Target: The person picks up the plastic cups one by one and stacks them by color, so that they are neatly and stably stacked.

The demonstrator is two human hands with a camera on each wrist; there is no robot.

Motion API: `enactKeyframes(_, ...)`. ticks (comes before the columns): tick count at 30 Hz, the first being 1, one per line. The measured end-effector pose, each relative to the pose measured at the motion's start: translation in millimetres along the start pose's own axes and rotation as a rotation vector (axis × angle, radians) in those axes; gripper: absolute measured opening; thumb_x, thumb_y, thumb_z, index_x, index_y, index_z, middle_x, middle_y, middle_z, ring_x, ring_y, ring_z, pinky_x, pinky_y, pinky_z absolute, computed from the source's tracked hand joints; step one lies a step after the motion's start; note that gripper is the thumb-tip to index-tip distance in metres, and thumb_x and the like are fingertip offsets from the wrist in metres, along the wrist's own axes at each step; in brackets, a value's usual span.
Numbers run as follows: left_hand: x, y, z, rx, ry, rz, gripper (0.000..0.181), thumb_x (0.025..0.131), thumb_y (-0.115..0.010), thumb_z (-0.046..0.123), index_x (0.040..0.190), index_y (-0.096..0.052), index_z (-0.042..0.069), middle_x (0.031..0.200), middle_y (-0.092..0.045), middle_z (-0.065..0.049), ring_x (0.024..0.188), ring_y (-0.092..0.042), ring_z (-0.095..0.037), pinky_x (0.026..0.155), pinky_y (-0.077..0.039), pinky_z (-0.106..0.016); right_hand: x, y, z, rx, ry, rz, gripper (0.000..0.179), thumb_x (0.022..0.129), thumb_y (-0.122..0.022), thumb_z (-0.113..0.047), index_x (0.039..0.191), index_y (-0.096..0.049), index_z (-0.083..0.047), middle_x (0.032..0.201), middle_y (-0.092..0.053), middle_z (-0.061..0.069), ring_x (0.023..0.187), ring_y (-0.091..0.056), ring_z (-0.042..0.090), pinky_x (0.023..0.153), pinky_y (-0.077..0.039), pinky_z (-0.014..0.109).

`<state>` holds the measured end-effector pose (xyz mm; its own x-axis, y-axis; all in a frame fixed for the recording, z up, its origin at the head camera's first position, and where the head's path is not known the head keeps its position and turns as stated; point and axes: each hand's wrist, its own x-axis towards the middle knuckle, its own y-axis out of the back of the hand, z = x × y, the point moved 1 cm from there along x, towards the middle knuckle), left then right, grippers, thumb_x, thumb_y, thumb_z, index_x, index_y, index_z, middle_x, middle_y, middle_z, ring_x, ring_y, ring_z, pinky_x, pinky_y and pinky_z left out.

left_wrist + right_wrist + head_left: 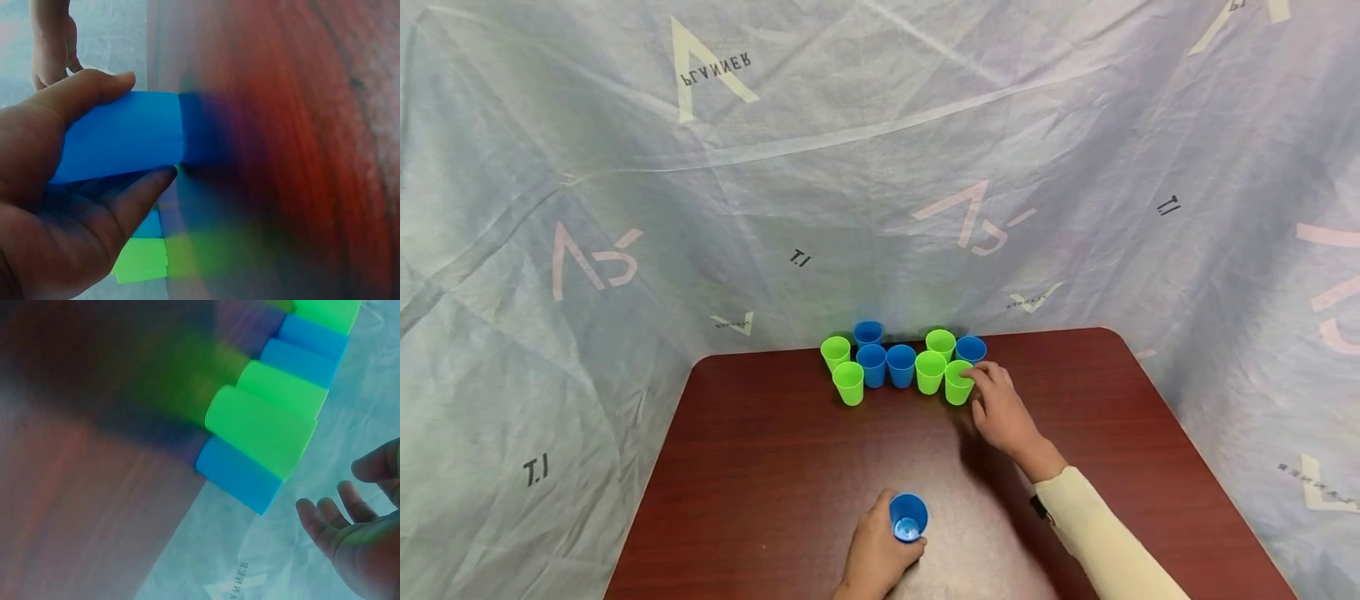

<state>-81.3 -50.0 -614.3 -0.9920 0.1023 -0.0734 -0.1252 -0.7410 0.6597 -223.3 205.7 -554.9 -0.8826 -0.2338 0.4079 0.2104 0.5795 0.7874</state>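
Observation:
My left hand (pixel 874 548) grips a blue plastic cup (pixel 908 518), mouth up, near the front of the table. In the left wrist view thumb and fingers lie along opposite sides of this cup (pixel 125 134), whose base is at or close to the tabletop. My right hand (pixel 1006 415) reaches over the far side, by the green cup (pixel 957 388) at the front right of a cup group. In the right wrist view that hand (pixel 359 534) has spread, slightly bent fingers, apart from the green cup (pixel 259 431) and the blue cup (pixel 239 475), holding nothing.
Several more green and blue cups stand mouth up along the back edge, among them a green cup (pixel 849 385) at front left and a blue cup (pixel 901 368) mid-group. The brown table (pixel 760 483) meets grey printed cloth (pixel 865 208) behind and at both sides.

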Motion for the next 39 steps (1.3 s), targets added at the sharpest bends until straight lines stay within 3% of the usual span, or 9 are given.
enactKeyframes(7,-0.2,2.9,1.6,-0.012,-0.011,-0.001,0.068,0.067,-0.098,0.022,0.122,-0.062,0.009,0.108,-0.077,-0.013,0.099,-0.075,-0.031,0.083,-0.061,-0.05,17.5,5.5,9.1,-0.038,-0.02,-0.067,0.045,0.099,-0.046,0.008,0.142,-0.057,-0.001,0.152,-0.047,0.026,0.145,-0.042,0.046,0.113,-0.046,0.06)
enactKeyframes(12,-0.3,4.2,1.5,-0.003,-0.009,0.009,0.069,0.065,-0.099,0.022,0.123,-0.062,0.009,0.107,-0.077,-0.013,0.097,-0.075,-0.03,0.082,-0.061,-0.049,27.3,5.3,17.5,-0.085,0.002,-0.087,0.054,0.096,-0.045,0.012,0.149,-0.052,0.001,0.161,-0.042,0.029,0.153,-0.036,0.05,0.119,-0.041,0.062)
enactKeyframes(23,4.0,5.0,2.3,0.0,0.044,-0.054,0.077,0.067,-0.099,0.023,0.131,-0.06,0.004,0.113,-0.075,-0.019,0.103,-0.074,-0.036,0.085,-0.06,-0.057,34.8,4.0,36.2,-0.146,-0.033,-0.168,0.069,0.095,-0.044,0.016,0.161,-0.04,-0.004,0.17,-0.031,0.027,0.159,-0.025,0.051,0.123,-0.033,0.066)
enactKeyframes(39,7.4,5.5,3.5,-0.021,0.057,-0.077,0.077,0.066,-0.098,0.019,0.131,-0.06,0.003,0.113,-0.075,-0.019,0.104,-0.074,-0.036,0.086,-0.06,-0.058,47.2,-4.9,55.5,-0.244,0.0,-0.283,0.079,0.091,-0.053,0.019,0.163,-0.037,-0.007,0.173,-0.026,0.024,0.16,-0.022,0.051,0.118,-0.037,0.07)
